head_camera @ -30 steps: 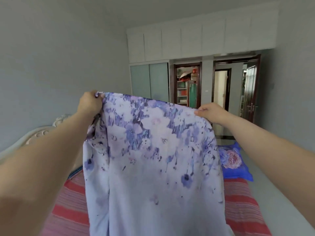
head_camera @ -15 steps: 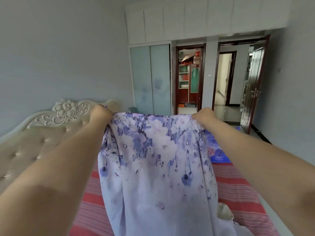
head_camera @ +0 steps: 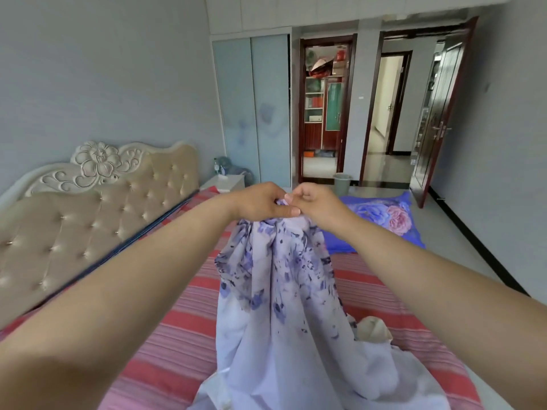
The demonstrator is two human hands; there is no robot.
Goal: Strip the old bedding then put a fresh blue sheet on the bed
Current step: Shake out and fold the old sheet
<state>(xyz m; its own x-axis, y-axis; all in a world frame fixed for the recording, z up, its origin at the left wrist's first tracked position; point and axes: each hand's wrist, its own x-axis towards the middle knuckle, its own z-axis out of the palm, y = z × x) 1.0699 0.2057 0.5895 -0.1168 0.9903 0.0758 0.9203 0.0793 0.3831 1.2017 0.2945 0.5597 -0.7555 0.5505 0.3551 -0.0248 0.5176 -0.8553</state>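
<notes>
Where the two hands meet above the middle of the bed, the left hand [head_camera: 260,202] and the right hand [head_camera: 313,204] touch each other, and both pinch the gathered top edge of a pale floral sheet [head_camera: 284,291] with curled fingers. From that grip the sheet hangs in folds, its purple flower print uppermost, and its lower part pools on the red striped mattress cover [head_camera: 165,344]. A cream lump of cloth [head_camera: 373,328] lies just beside the sheet on the right. Behind the right forearm a blue pillow with pink roses [head_camera: 381,217] lies at the far end of the bed. To the left stands the tufted beige headboard [head_camera: 88,208] with its carved flower crest.
</notes>
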